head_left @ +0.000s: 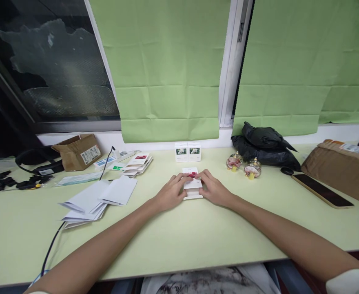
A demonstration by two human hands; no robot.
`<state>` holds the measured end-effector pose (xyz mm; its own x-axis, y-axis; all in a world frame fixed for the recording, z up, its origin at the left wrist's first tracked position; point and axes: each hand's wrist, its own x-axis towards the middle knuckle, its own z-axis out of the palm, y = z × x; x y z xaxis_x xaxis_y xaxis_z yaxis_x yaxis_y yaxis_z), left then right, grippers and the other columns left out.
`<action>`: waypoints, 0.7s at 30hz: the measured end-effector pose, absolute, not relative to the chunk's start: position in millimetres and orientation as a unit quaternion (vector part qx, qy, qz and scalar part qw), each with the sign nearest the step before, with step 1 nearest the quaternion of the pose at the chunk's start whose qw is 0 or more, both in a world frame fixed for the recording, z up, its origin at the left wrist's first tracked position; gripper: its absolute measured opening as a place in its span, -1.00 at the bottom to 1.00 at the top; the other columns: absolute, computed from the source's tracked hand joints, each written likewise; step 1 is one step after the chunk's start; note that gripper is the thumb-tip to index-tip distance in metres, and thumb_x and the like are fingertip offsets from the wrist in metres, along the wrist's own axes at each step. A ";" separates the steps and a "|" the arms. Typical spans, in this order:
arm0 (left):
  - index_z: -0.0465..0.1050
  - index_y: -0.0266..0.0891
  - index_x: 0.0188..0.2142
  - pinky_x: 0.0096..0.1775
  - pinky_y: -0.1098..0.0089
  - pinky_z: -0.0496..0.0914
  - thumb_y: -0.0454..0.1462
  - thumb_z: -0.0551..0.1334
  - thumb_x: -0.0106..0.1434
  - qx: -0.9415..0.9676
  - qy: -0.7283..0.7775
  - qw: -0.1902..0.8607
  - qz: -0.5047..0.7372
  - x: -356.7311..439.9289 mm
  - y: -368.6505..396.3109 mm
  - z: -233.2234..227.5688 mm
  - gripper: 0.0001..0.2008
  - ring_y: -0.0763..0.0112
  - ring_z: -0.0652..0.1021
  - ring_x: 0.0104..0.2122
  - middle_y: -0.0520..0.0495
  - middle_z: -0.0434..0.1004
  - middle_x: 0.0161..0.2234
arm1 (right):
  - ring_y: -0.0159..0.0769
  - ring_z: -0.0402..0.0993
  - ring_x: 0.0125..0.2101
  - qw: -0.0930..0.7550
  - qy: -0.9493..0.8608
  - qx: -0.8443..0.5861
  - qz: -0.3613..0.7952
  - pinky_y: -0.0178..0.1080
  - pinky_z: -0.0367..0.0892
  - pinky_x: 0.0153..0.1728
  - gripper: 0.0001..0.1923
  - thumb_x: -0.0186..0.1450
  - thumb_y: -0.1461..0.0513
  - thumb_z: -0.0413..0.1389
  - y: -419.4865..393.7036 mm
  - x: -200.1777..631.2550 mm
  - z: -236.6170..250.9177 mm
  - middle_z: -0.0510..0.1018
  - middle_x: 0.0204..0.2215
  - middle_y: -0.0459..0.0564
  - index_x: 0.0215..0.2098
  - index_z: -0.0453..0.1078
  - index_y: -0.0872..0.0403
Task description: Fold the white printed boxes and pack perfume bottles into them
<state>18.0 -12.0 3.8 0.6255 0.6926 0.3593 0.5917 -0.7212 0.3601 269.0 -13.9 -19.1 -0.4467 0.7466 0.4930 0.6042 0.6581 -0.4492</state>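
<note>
Between my hands lies a small white carton (193,184) with a red flower picture, low on the table and open at its near end. My left hand (173,191) grips its left side, fingers on top and thumb at the near left corner. From the right, my right hand (213,188) holds it the same way, fingertips on the printed face. Two white boxes (188,152) with white flower pictures stand side by side beyond it. Flat printed cartons (138,163) are stacked to the left, and folded white sheets (96,200) lie nearer me.
Two ornate glass jars (243,164) stand right of centre, before black plastic bags (263,145). A phone (323,191) lies beside a large brown parcel (341,169). An open cardboard box (77,153), a power strip (121,156) and a black cable (52,247) are on the left.
</note>
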 end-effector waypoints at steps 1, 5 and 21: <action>0.34 0.04 0.30 0.26 -0.02 0.37 -0.42 0.15 0.33 0.896 0.359 0.103 0.240 18.4 -12.7 5.0 -0.42 0.05 0.41 0.26 -0.06 0.33 0.33 | -0.17 0.51 -0.09 0.340 -0.846 -0.398 0.104 -0.10 0.46 -0.01 -0.45 0.28 0.41 0.12 -13.7 269.3 -18.5 0.38 0.07 0.06 0.20 0.30 -0.03; 0.25 0.08 0.39 0.34 -0.02 0.29 -0.23 0.14 0.48 0.907 0.334 0.132 0.218 10.5 -14.6 14.3 -0.48 0.06 0.33 0.35 -0.03 0.24 0.42 | -0.14 0.51 0.04 0.341 -0.850 -0.374 0.146 -0.04 0.46 0.08 -0.45 0.33 0.38 0.09 -12.9 277.9 -15.0 0.38 0.13 0.05 0.25 0.24 -0.08; 0.26 0.07 0.37 0.37 -0.02 0.27 0.05 0.30 0.39 0.896 0.317 0.206 0.234 0.4 -16.9 21.4 -0.38 0.04 0.30 0.40 -0.12 0.25 0.42 | -0.07 0.43 -0.08 0.335 -0.886 -0.309 0.089 -0.05 0.42 -0.05 -0.89 0.44 0.14 0.18 -30.7 283.7 2.6 0.52 -0.13 0.05 -0.10 0.40 -0.05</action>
